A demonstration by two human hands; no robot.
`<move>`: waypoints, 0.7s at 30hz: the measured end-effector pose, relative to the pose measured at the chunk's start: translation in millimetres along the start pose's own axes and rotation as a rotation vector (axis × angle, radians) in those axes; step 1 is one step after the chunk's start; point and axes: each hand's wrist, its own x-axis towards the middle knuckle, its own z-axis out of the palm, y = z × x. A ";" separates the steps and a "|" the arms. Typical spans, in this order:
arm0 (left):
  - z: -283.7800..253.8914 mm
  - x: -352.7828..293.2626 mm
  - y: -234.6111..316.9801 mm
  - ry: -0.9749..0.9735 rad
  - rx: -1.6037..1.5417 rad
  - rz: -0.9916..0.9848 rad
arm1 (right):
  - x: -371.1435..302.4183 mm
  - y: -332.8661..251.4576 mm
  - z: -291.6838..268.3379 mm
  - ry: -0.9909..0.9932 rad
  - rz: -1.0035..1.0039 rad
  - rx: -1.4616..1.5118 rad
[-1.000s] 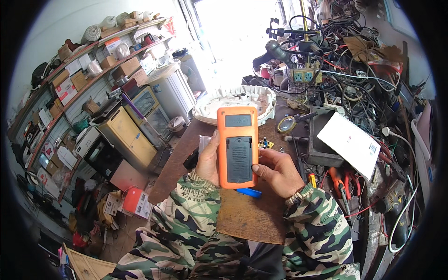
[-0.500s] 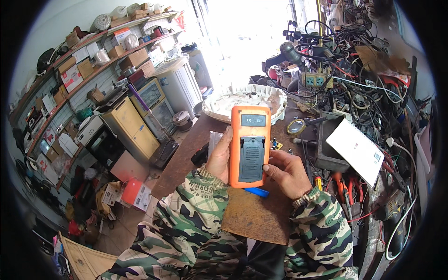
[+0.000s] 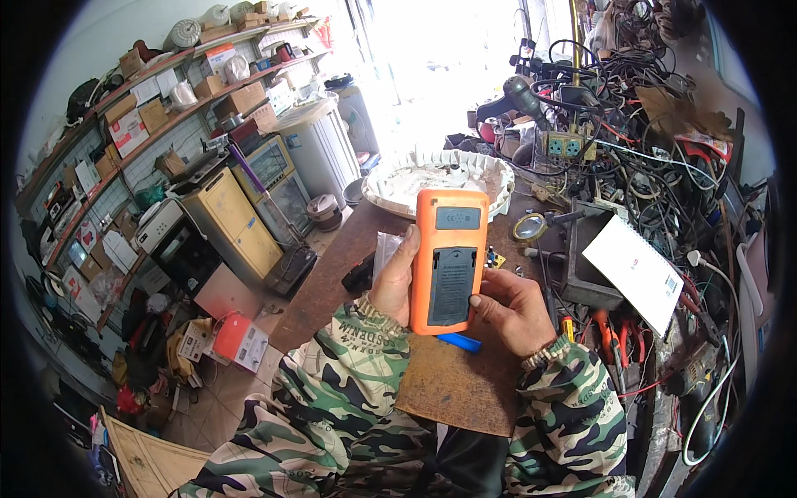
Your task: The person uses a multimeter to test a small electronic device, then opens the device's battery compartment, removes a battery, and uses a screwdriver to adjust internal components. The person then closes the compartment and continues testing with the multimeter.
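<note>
Upright between my two hands is a multimeter (image 3: 452,286) in an orange case, its dark grey back panel turned toward me. My left hand (image 3: 393,282) grips its left side, with the thumb pointing up along the edge. At the lower right edge, my right hand (image 3: 516,309) pinches it with the thumb on the back and the fingers behind. The meter's front is hidden. Below it on the brown workbench (image 3: 452,390) lies a blue bar-shaped item (image 3: 459,342). A clear plastic bag (image 3: 386,249) is partly covered by my left hand.
A white round tub (image 3: 390,195) stands behind the meter. To the right are a magnifying glass (image 3: 530,227), a dark grey tray (image 3: 588,288), a spiral notebook (image 3: 635,274), red-handled tools (image 3: 610,336) and tangled cables (image 3: 647,183). Loaded shelves (image 3: 174,124) line the left wall.
The meter has shifted slightly to the right in view and tilts a little more. Both hands keep their hold on it.
</note>
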 end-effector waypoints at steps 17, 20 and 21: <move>2.8 4.0 -1.9 -0.027 -0.071 -0.037 | 0.0 6.8 -1.7 0.027 -0.015 -0.023; 2.9 2.7 -1.4 -0.011 -0.030 -0.016 | 0.5 7.8 -0.5 0.032 -0.013 -0.032; 2.3 1.7 -0.8 -0.014 -0.030 -0.019 | 1.1 8.7 0.4 0.030 -0.016 -0.029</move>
